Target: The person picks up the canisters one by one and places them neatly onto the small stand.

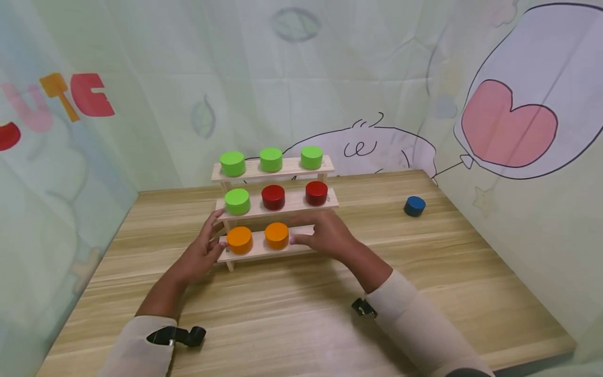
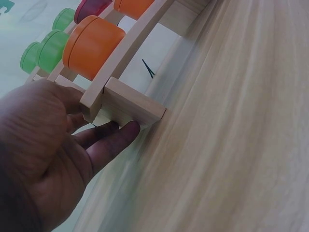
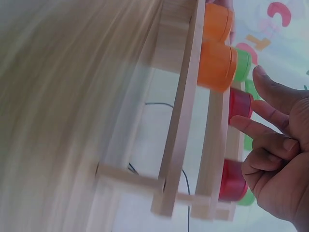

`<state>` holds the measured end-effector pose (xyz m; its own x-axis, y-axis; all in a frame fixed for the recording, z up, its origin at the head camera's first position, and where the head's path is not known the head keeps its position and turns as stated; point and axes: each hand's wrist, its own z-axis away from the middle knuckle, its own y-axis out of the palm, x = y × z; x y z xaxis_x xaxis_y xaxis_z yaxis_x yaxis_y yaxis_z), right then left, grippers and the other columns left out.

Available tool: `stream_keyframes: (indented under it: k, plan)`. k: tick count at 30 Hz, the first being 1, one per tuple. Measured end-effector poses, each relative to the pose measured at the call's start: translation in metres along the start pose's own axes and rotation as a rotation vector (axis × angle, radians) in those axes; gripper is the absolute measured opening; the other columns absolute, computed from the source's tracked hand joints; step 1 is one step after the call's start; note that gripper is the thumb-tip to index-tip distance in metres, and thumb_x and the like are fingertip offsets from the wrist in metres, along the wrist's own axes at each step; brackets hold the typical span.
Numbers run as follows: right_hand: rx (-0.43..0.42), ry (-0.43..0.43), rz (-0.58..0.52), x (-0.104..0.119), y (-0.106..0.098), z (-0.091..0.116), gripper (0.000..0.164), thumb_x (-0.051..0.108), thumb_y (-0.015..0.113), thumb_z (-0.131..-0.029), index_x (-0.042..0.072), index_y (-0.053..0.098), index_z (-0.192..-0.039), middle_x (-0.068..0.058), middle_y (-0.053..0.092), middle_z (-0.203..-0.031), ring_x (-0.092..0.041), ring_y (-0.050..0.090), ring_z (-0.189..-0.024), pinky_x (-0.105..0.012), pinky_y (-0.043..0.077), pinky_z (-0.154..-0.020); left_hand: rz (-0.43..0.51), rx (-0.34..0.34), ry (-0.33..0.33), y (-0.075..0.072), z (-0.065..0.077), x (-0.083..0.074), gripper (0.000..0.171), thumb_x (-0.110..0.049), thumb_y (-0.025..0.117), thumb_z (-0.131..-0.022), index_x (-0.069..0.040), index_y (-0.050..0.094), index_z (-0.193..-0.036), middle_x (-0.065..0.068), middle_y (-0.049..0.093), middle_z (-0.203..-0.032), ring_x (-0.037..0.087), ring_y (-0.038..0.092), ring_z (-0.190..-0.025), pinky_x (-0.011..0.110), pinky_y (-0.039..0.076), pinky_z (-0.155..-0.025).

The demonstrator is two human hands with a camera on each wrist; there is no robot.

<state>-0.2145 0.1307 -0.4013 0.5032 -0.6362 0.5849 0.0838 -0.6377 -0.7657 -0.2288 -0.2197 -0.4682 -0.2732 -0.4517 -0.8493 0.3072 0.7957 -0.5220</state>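
Observation:
A three-tier wooden stand (image 1: 296, 201) carries short round blocks. Three green blocks (image 1: 270, 160) line the top tier; a green block (image 1: 237, 202) and two red blocks (image 1: 273, 197) occupy the middle. On the bottom tier sit two orange blocks (image 1: 276, 235), left and centre. My left hand (image 1: 200, 256) is at the stand's left end, its fingertips (image 2: 128, 131) touching the end support in the left wrist view. My right hand (image 1: 330, 235) hovers over the bottom tier's right part, holding nothing. Its thumb is close to the right orange block; some fingers are curled in the right wrist view.
A blue round block (image 1: 414, 207) lies on the wooden table (image 1: 292, 319), right of the stand. Printed curtains (image 1: 160, 94) hang behind and beside the table. Black wrist straps (image 1: 176, 335) are around both light sleeves.

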Motion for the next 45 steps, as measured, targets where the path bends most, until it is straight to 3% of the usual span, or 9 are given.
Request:
stream_keyframes:
  k: [9,21,27,31,33,35,39,41,45]
  plan:
    - [-0.077,0.079,-0.031,-0.013,-0.028,0.019,0.041,0.022,0.094,-0.088,0.019,0.084,-0.127,-0.001,0.083,-0.125,-0.028,0.076,-0.112,-0.039,0.060,-0.086,-0.005,-0.008,0.017,-0.001,0.001,0.000,0.086,-0.007,0.048,-0.117,-0.043,-0.005,-0.174,0.034,0.017,-0.179,0.062,0.038,-0.155,0.069,0.044,-0.117]
    - [-0.166,0.166,-0.114,-0.046,-0.048,0.052,0.038,0.021,0.091,-0.091,0.013,0.083,-0.127,-0.008,0.079,-0.136,-0.031,0.072,-0.132,-0.054,0.065,-0.095,0.005,-0.002,-0.004,0.001,0.000,0.001,0.087,-0.006,0.048,-0.116,-0.047,-0.005,-0.173,0.033,0.015,-0.180,0.061,0.039,-0.155,0.070,0.045,-0.117]
    - [-0.194,0.237,-0.194,-0.066,-0.062,0.057,0.034,0.019,0.089,-0.093,0.010,0.083,-0.126,-0.011,0.079,-0.135,-0.033,0.071,-0.132,-0.044,0.065,-0.094,0.009,-0.002,0.005,0.001,0.001,0.002,0.086,-0.005,0.046,-0.116,-0.043,-0.005,-0.174,0.035,0.014,-0.179,0.063,0.037,-0.155,0.071,0.044,-0.117]
    - [-0.231,0.305,-0.316,-0.083,-0.071,0.059,0.031,0.022,0.088,-0.095,0.010,0.084,-0.124,-0.010,0.080,-0.132,-0.021,0.074,-0.121,-0.030,0.064,-0.086,0.007,-0.003,0.015,0.001,-0.001,0.002,0.086,-0.004,0.046,-0.116,-0.043,-0.005,-0.174,0.034,0.014,-0.179,0.063,0.037,-0.155,0.070,0.044,-0.117]
    - [-0.262,0.338,-0.370,-0.091,-0.075,0.061,0.030,0.024,0.087,-0.096,0.009,0.084,-0.122,-0.010,0.081,-0.128,-0.011,0.072,-0.101,-0.023,0.058,-0.073,0.007,-0.006,0.018,0.001,-0.001,0.002,0.085,-0.003,0.046,-0.116,-0.042,-0.004,-0.174,0.035,0.015,-0.179,0.063,0.038,-0.155,0.070,0.044,-0.117]
    - [-0.288,0.360,-0.406,-0.100,-0.079,0.062,0.032,0.024,0.086,-0.097,0.006,0.083,-0.123,-0.010,0.082,-0.126,-0.003,0.064,-0.082,-0.020,0.048,-0.061,0.005,-0.005,0.023,0.001,-0.002,0.002,0.085,-0.004,0.045,-0.116,-0.040,-0.004,-0.175,0.036,0.015,-0.178,0.063,0.038,-0.154,0.070,0.044,-0.116]
    - [-0.303,0.416,-0.432,-0.113,-0.087,0.061,0.038,0.025,0.084,-0.099,0.001,0.079,-0.128,-0.011,0.079,-0.135,0.000,0.045,-0.066,-0.021,0.033,-0.053,0.007,-0.003,0.031,0.001,-0.003,0.004,0.084,-0.004,0.046,-0.116,-0.039,-0.004,-0.175,0.036,0.015,-0.178,0.063,0.039,-0.154,0.070,0.044,-0.116]
    - [-0.297,0.449,-0.423,-0.118,-0.092,0.061,0.041,0.027,0.083,-0.100,0.002,0.077,-0.132,-0.011,0.074,-0.144,-0.002,0.049,-0.075,-0.022,0.037,-0.058,0.008,-0.005,0.028,0.001,-0.002,0.005,0.085,-0.004,0.046,-0.116,-0.040,-0.003,-0.175,0.035,0.015,-0.179,0.062,0.039,-0.155,0.070,0.044,-0.116]
    - [-0.290,0.501,-0.423,-0.126,-0.102,0.060,0.044,0.029,0.081,-0.102,0.003,0.074,-0.137,-0.011,0.065,-0.157,-0.012,0.061,-0.119,-0.031,0.051,-0.081,0.006,-0.004,0.026,0.001,-0.001,0.005,0.086,-0.005,0.047,-0.117,-0.042,-0.005,-0.174,0.034,0.016,-0.179,0.062,0.039,-0.155,0.070,0.044,-0.117]
